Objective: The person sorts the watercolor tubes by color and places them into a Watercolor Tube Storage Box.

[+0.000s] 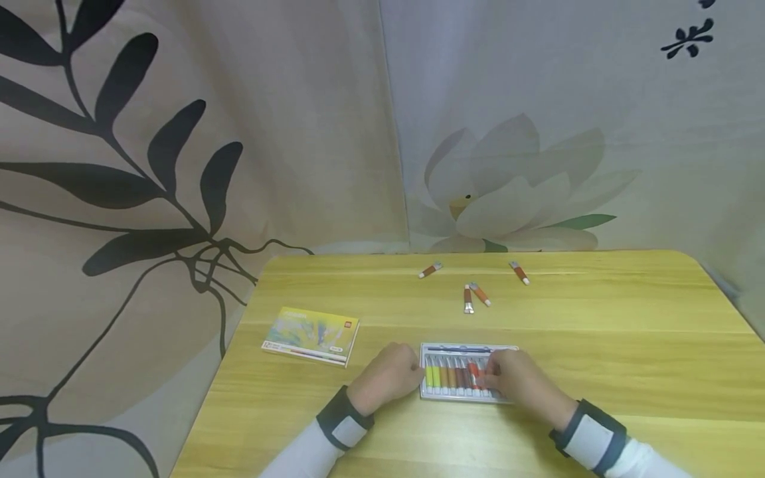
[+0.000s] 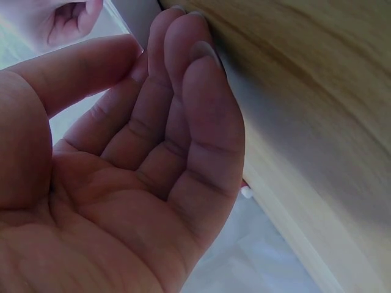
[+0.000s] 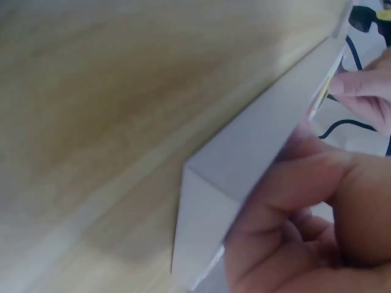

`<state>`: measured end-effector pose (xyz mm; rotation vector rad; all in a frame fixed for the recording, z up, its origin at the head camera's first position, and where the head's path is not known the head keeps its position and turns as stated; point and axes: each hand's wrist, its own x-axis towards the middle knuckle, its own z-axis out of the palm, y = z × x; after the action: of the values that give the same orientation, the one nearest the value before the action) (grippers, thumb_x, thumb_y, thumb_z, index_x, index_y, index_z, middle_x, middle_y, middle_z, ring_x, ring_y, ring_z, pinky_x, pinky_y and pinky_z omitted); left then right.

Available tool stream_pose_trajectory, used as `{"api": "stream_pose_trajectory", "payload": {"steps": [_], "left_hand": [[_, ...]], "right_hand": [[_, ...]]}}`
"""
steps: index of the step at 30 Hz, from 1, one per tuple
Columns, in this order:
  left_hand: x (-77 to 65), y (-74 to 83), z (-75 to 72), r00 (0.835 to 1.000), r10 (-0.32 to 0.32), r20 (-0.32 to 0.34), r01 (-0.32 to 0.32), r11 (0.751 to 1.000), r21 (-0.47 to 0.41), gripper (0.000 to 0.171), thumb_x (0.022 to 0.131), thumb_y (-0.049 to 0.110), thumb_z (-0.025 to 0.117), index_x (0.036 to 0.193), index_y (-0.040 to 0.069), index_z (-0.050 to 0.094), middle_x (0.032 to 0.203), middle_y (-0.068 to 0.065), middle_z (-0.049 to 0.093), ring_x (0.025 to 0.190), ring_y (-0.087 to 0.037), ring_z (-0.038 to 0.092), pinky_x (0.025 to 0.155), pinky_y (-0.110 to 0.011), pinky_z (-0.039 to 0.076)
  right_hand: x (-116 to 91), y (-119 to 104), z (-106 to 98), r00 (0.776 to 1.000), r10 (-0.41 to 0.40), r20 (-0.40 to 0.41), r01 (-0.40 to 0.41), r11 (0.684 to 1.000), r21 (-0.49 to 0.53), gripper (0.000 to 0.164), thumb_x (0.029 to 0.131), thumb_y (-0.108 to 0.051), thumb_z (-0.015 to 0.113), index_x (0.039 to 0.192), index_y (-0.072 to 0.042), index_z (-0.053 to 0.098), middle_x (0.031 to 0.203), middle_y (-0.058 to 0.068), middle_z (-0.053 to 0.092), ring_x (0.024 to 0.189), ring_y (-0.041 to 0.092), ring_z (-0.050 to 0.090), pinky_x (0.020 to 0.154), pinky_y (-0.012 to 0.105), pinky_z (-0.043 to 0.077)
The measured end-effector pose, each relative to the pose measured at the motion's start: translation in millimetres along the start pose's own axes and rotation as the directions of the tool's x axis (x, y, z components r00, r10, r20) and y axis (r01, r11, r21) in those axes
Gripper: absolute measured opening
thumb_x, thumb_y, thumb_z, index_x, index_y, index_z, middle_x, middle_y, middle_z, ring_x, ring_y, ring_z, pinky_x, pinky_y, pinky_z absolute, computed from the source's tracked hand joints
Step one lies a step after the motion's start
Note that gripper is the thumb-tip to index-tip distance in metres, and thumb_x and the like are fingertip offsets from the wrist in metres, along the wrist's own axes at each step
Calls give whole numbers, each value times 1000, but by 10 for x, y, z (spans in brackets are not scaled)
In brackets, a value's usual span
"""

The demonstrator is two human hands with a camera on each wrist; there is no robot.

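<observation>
Tube [image 1: 473, 373] in right hand [image 1: 520, 381] — tray edges [image 1: 454, 399] near, tabletop [image 1: 603, 318] beyond.

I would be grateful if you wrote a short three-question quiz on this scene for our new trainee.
1. Count: how many paint tubes lie loose on the table, beyond the tray?
2. True or false: the yellow box lies to the left of the tray, as the person sees it.
3. Identify: which of the person's hands has its fingertips at the red tube?

Key:
1. Four.
2. True.
3. The right hand.
</observation>
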<state>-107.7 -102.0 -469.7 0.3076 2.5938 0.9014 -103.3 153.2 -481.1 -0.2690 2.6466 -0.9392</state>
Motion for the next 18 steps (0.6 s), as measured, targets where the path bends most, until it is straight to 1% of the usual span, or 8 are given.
{"api": "stream_pose_trajectory", "payload": {"steps": [7,14,18], "left_hand": [[-16,9,-1,1000,-2,1,2,1000,6,49,97,12,65,54,17,44,46,11,34,40,-5,33,37,-19,26],[-27,12,-4,1000,6,-3,-6,1000,10,50,97,11,65,53,18,42,45,12,32,40,-4,32,37,-19,25],[-25,16,-1,1000,8,-6,-8,1000,16,51,97,12,65,53,18,42,44,12,32,40,-4,31,36,-19,24]], "right_hand": [[0,47,32,1000,-26,-13,26,1000,7,24,87,-15,85,72,-13,65,65,-3,56,60,14,50,54,25,39],[0,73,19,998,-65,-24,65,997,34,25,87,-14,84,72,-13,65,65,-4,55,61,14,50,54,26,40],[9,100,-11,995,-100,-3,100,994,43,25,88,-15,83,72,-13,64,64,-4,56,58,13,50,51,24,40]]}}
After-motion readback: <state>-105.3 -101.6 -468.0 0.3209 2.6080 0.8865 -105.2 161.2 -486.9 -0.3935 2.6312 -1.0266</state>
